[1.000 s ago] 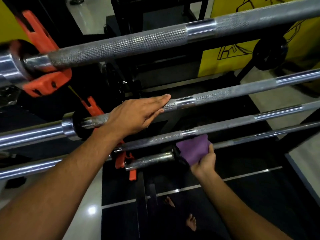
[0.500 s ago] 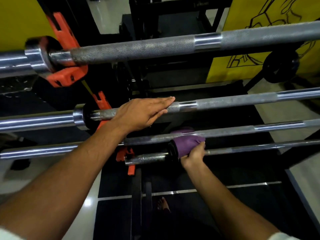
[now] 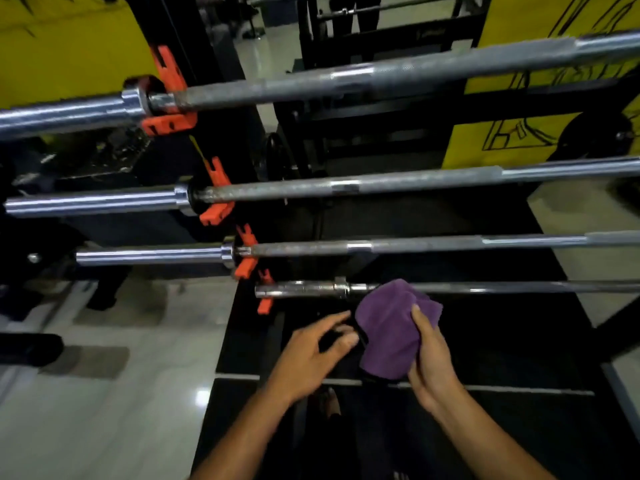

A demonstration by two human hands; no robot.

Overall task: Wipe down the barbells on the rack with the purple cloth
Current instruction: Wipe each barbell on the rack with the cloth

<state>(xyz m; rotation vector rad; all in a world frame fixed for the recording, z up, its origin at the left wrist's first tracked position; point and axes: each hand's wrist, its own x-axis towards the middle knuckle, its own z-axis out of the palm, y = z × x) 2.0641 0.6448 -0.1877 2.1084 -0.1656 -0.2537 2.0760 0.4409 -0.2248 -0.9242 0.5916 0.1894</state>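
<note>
A: Since the cloth (image 3: pixel 391 327) is bunched, I've got it in front of me, below the lowest bar (image 3: pixel 485 287) — right hand (image 3: pixel 434 358) grips its right edge, fingers curled round the fabric, thumb on top.

B: Left hand?

A: Left hand (image 3: pixel 311 355) is just beside the cloth's left edge, fingers loosely spread and half bent, holding nothing. Can't tell if the fingertips touch the fabric. My guess: I'm about to refold or regrip with both hands.

B: Where's the cloth relative to the bars?

A: Its top corner overlaps the lowest bar in this view, near the collar (image 3: pixel 341 287). Touching or only in front, can't tell. The other three bars sit higher on the rack, each end resting in an orange hook (image 3: pixel 214 192).

B: Why racked that way?

A: Stepped, top bar (image 3: pixel 381 72) nearest the camera, so each shaft is reachable from above without lifting one out.

B: Room to move?

A: Long open run to the right on every shaft. Left is tighter: hooks and sleeves (image 3: pixel 93 200) crowd the ends, and the gaps between bars narrow lower down. Below my hands there's dark mat (image 3: pixel 502 341), with pale floor (image 3: pixel 104 393) at left. Likely snag: cloth catching on a hook edge or collar.
</note>
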